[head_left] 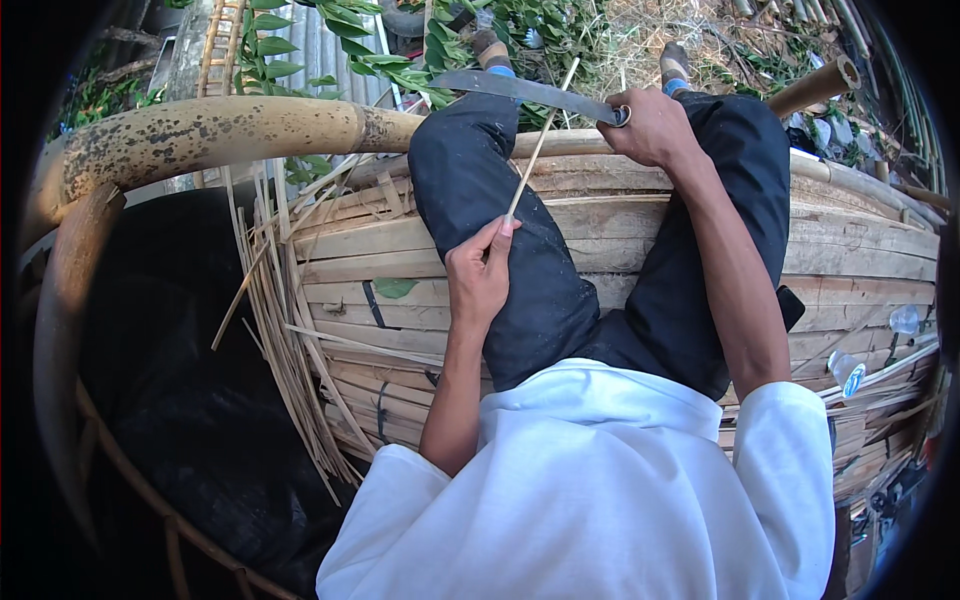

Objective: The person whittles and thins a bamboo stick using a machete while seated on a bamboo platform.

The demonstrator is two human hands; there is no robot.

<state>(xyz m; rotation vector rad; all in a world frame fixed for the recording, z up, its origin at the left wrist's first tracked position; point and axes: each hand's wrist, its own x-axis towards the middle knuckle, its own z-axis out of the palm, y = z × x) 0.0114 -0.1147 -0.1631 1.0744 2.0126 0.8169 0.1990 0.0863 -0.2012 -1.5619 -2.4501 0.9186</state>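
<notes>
A thin pale bamboo strip (535, 157) slants up and away from my left hand (480, 270), whose thumb and fingers pinch its near end above my left thigh. My right hand (650, 125) is wrapped round the handle of a machete, beyond my knees. The long, dull grey blade of the machete (530, 90) points left and crosses the strip near its far part. Whether the edge touches the strip, I cannot tell. Most of the handle is hidden in my fist; a ring at its end of the blade shows.
I sit on a slatted bamboo platform (620, 250). A bundle of thin strips (290, 360) lies at my left, beside a dark sheet (180, 400). A thick bamboo pole (220, 145) runs along the far edge. Plastic cups (846, 372) lie at the right; leafy branches (350, 40) lie beyond.
</notes>
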